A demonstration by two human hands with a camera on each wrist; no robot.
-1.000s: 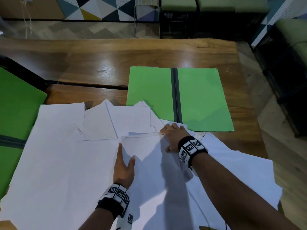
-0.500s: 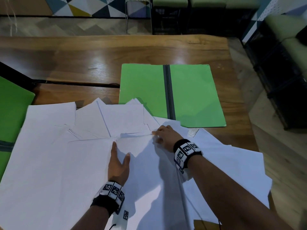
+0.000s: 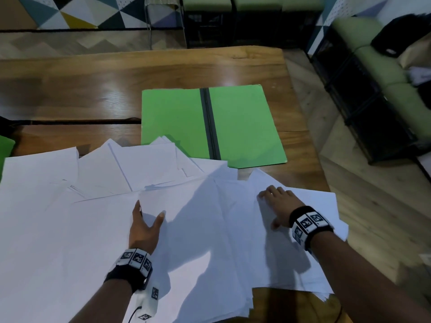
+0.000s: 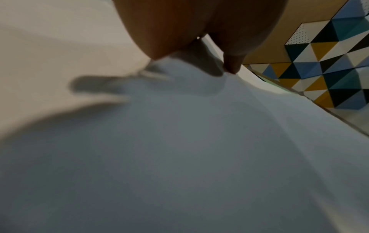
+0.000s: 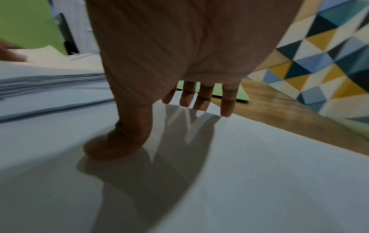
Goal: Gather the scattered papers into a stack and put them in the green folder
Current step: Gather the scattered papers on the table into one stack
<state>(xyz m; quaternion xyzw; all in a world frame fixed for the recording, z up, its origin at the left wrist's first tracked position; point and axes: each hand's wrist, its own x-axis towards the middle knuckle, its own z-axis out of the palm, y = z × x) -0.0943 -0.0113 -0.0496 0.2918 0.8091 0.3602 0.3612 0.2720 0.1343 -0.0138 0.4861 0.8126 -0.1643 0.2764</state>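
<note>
Right grip (image 3: 278, 206), flat and wide on papers (image 3: 70, 229), now farther right; left grip (image 3: 144, 227) likewise wide.

White papers (image 3: 98, 229) fanned overlapping on the table, corners over the open green folder (image 3: 242, 127).

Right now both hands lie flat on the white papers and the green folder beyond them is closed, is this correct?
Not quite. The green folder lies open, its dark spine between two flaps, as the head view shows. The left hand and right hand do lie flat on the white papers.
</note>
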